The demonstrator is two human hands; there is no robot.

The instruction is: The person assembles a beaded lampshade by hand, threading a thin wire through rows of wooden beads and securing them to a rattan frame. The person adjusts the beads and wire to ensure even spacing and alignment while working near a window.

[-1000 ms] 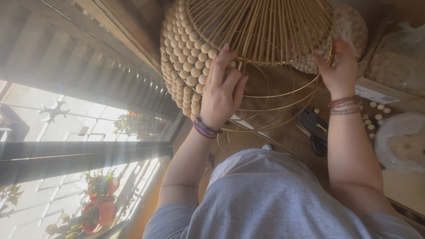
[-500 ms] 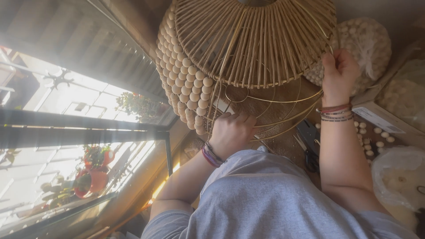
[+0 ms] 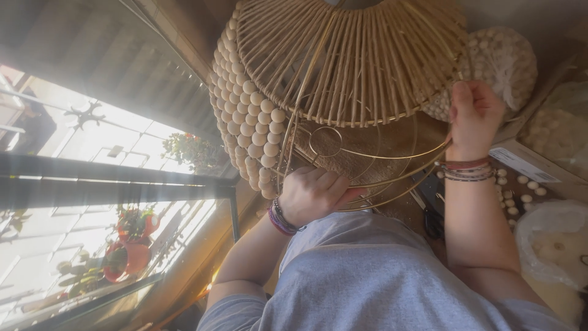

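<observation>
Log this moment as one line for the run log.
left hand: grips wire frame | right hand: holds lampshade rim | beads: strung on left side | loose beads: on table

The top of the big lampshade (image 3: 343,67) is cut off by the picture's top edge. The left hand (image 3: 315,193) curls around the gold wire ring (image 3: 392,184), so its fingertips are hidden. The right hand (image 3: 474,116) has fingers tucked behind the shade's rim. The scissors (image 3: 433,220) are mostly hidden by the arm. The bag (image 3: 551,242) is blurry and cut off at the right edge.
</observation>
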